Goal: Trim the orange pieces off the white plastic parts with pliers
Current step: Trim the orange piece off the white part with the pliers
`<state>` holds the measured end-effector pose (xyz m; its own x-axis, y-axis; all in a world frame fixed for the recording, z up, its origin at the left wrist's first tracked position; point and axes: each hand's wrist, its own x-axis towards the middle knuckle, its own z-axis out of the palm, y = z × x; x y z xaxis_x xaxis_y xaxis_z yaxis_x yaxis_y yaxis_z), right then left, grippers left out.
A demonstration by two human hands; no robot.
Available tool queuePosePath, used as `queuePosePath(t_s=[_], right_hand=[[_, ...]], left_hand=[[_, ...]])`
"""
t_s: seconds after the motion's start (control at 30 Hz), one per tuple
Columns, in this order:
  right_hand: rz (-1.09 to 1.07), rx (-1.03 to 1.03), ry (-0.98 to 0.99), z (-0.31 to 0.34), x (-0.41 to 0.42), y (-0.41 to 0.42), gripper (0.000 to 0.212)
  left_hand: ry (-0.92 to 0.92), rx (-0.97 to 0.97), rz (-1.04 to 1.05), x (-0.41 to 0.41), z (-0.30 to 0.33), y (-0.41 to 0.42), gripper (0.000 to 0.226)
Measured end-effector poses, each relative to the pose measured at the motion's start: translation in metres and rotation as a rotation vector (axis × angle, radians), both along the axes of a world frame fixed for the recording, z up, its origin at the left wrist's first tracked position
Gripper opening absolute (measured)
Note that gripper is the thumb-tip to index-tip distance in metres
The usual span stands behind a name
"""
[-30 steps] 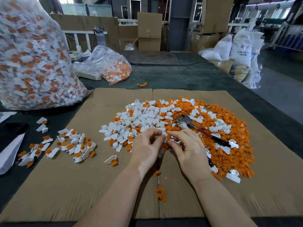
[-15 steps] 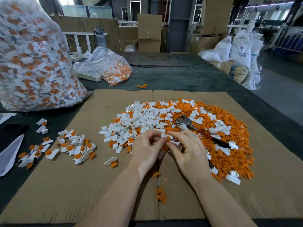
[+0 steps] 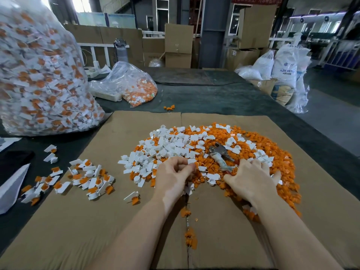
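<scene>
From the head camera, the left hand (image 3: 173, 177) is curled, its fingertips pinching a small white plastic part (image 3: 191, 161) with a bit of orange at its edge, at the near rim of the heap. The right hand (image 3: 251, 178) lies with fingers spread on the heap of loose orange plastic offcuts (image 3: 272, 152); it sits over the handle end of the metal pliers with dark red-and-black handles (image 3: 221, 155), but whether its fingers have closed on them I cannot tell. The pliers' grey head sticks out just beyond and left of the right hand's fingertips, between the two hands. Beyond the left hand's knuckles spreads the pile of trimmed white plastic pieces (image 3: 167, 145), touching the orange heap. All this lies on a flat sheet of brown cardboard (image 3: 78, 221). Well left of the left hand is a scatter of untrimmed white-and-orange parts (image 3: 91, 176), and far beyond that a big clear plastic bag stuffed with more of them (image 3: 39, 75).
</scene>
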<state>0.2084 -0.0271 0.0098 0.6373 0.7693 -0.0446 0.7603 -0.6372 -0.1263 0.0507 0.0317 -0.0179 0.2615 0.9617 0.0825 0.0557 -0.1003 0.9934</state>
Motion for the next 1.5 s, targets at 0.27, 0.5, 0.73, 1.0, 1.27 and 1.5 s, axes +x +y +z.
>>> queuePosePath(t_s=[0.27,0.5,0.73,1.0,1.27,1.5], right_hand=[[0.095,0.185,-0.049,0.015,-0.004,0.002,0.037],[0.413,0.272,0.575,0.043,-0.016,-0.01,0.034],[0.369,0.171,0.865,0.053,-0.024,-0.02,0.031],[0.396,0.146,0.805,0.05,-0.025,-0.017,0.033],[0.459,0.228,0.64,0.041,-0.032,-0.014,0.038],[0.446,0.259,0.561,0.034,-0.034,-0.013,0.038]], left_hand=[[-0.05,-0.071,0.061,0.005,0.015,0.012,0.009],[-0.269,-0.29,0.052,0.01,0.031,0.021,0.011],[-0.327,-0.366,0.061,0.008,0.037,0.021,0.008],[-0.316,-0.402,0.121,0.01,0.036,0.025,0.007],[-0.332,-0.417,0.183,0.009,0.038,0.024,0.013],[-0.352,-0.446,0.183,0.009,0.04,0.022,0.014]])
